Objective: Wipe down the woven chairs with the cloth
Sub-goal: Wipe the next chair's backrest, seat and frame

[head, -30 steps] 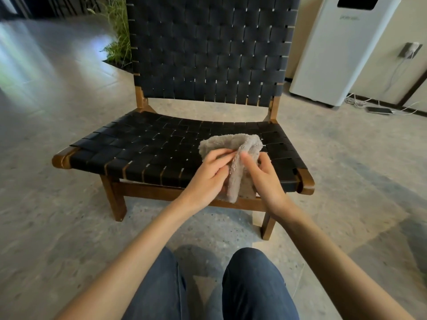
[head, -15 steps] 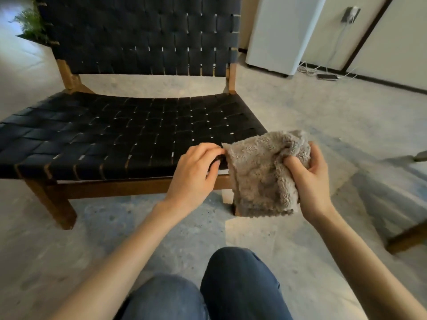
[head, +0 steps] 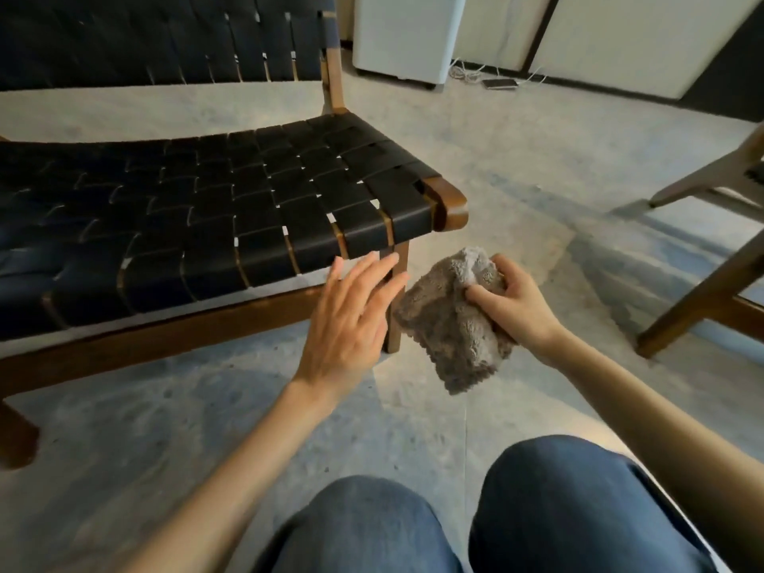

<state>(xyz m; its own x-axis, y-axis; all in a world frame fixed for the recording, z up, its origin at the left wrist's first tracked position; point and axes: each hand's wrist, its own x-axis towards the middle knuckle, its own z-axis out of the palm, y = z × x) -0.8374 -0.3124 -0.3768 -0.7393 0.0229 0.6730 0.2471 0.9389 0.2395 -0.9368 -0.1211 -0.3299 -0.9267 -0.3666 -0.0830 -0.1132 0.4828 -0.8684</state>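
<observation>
The right hand point(head: 512, 299) has the grey fluffy cloth point(head: 450, 328) bunched up, fingers point(head: 506, 271) and thumb curled tight round its top fold. The rest of the cloth hangs loose below the fist, clear of the speckled stone floor point(head: 413, 428) and touching no chair at all.

The left hand point(head: 351, 320) is flat and spread, fingers point(head: 372, 279) straight and holding nothing. It sits just in front of the seat's front edge, beside the chair's front right leg point(head: 395, 324). From here I can't tell whether the fingertips actually touch the straps.

Now the bit that matters. The black woven-strap chair with a brown wooden frame point(head: 248, 208) lies up and to the left of the cloth, its near corner just beyond the cloth. The second wooden-framed chair point(head: 711, 283) stands well apart to the right, with only its legs and a corner of its seat in view.

So the cloth hand is outside the first seat and between the two chairs. I'd judge a short sweep left puts it back on the weave, while a longer reach right starts the next chair.
</observation>
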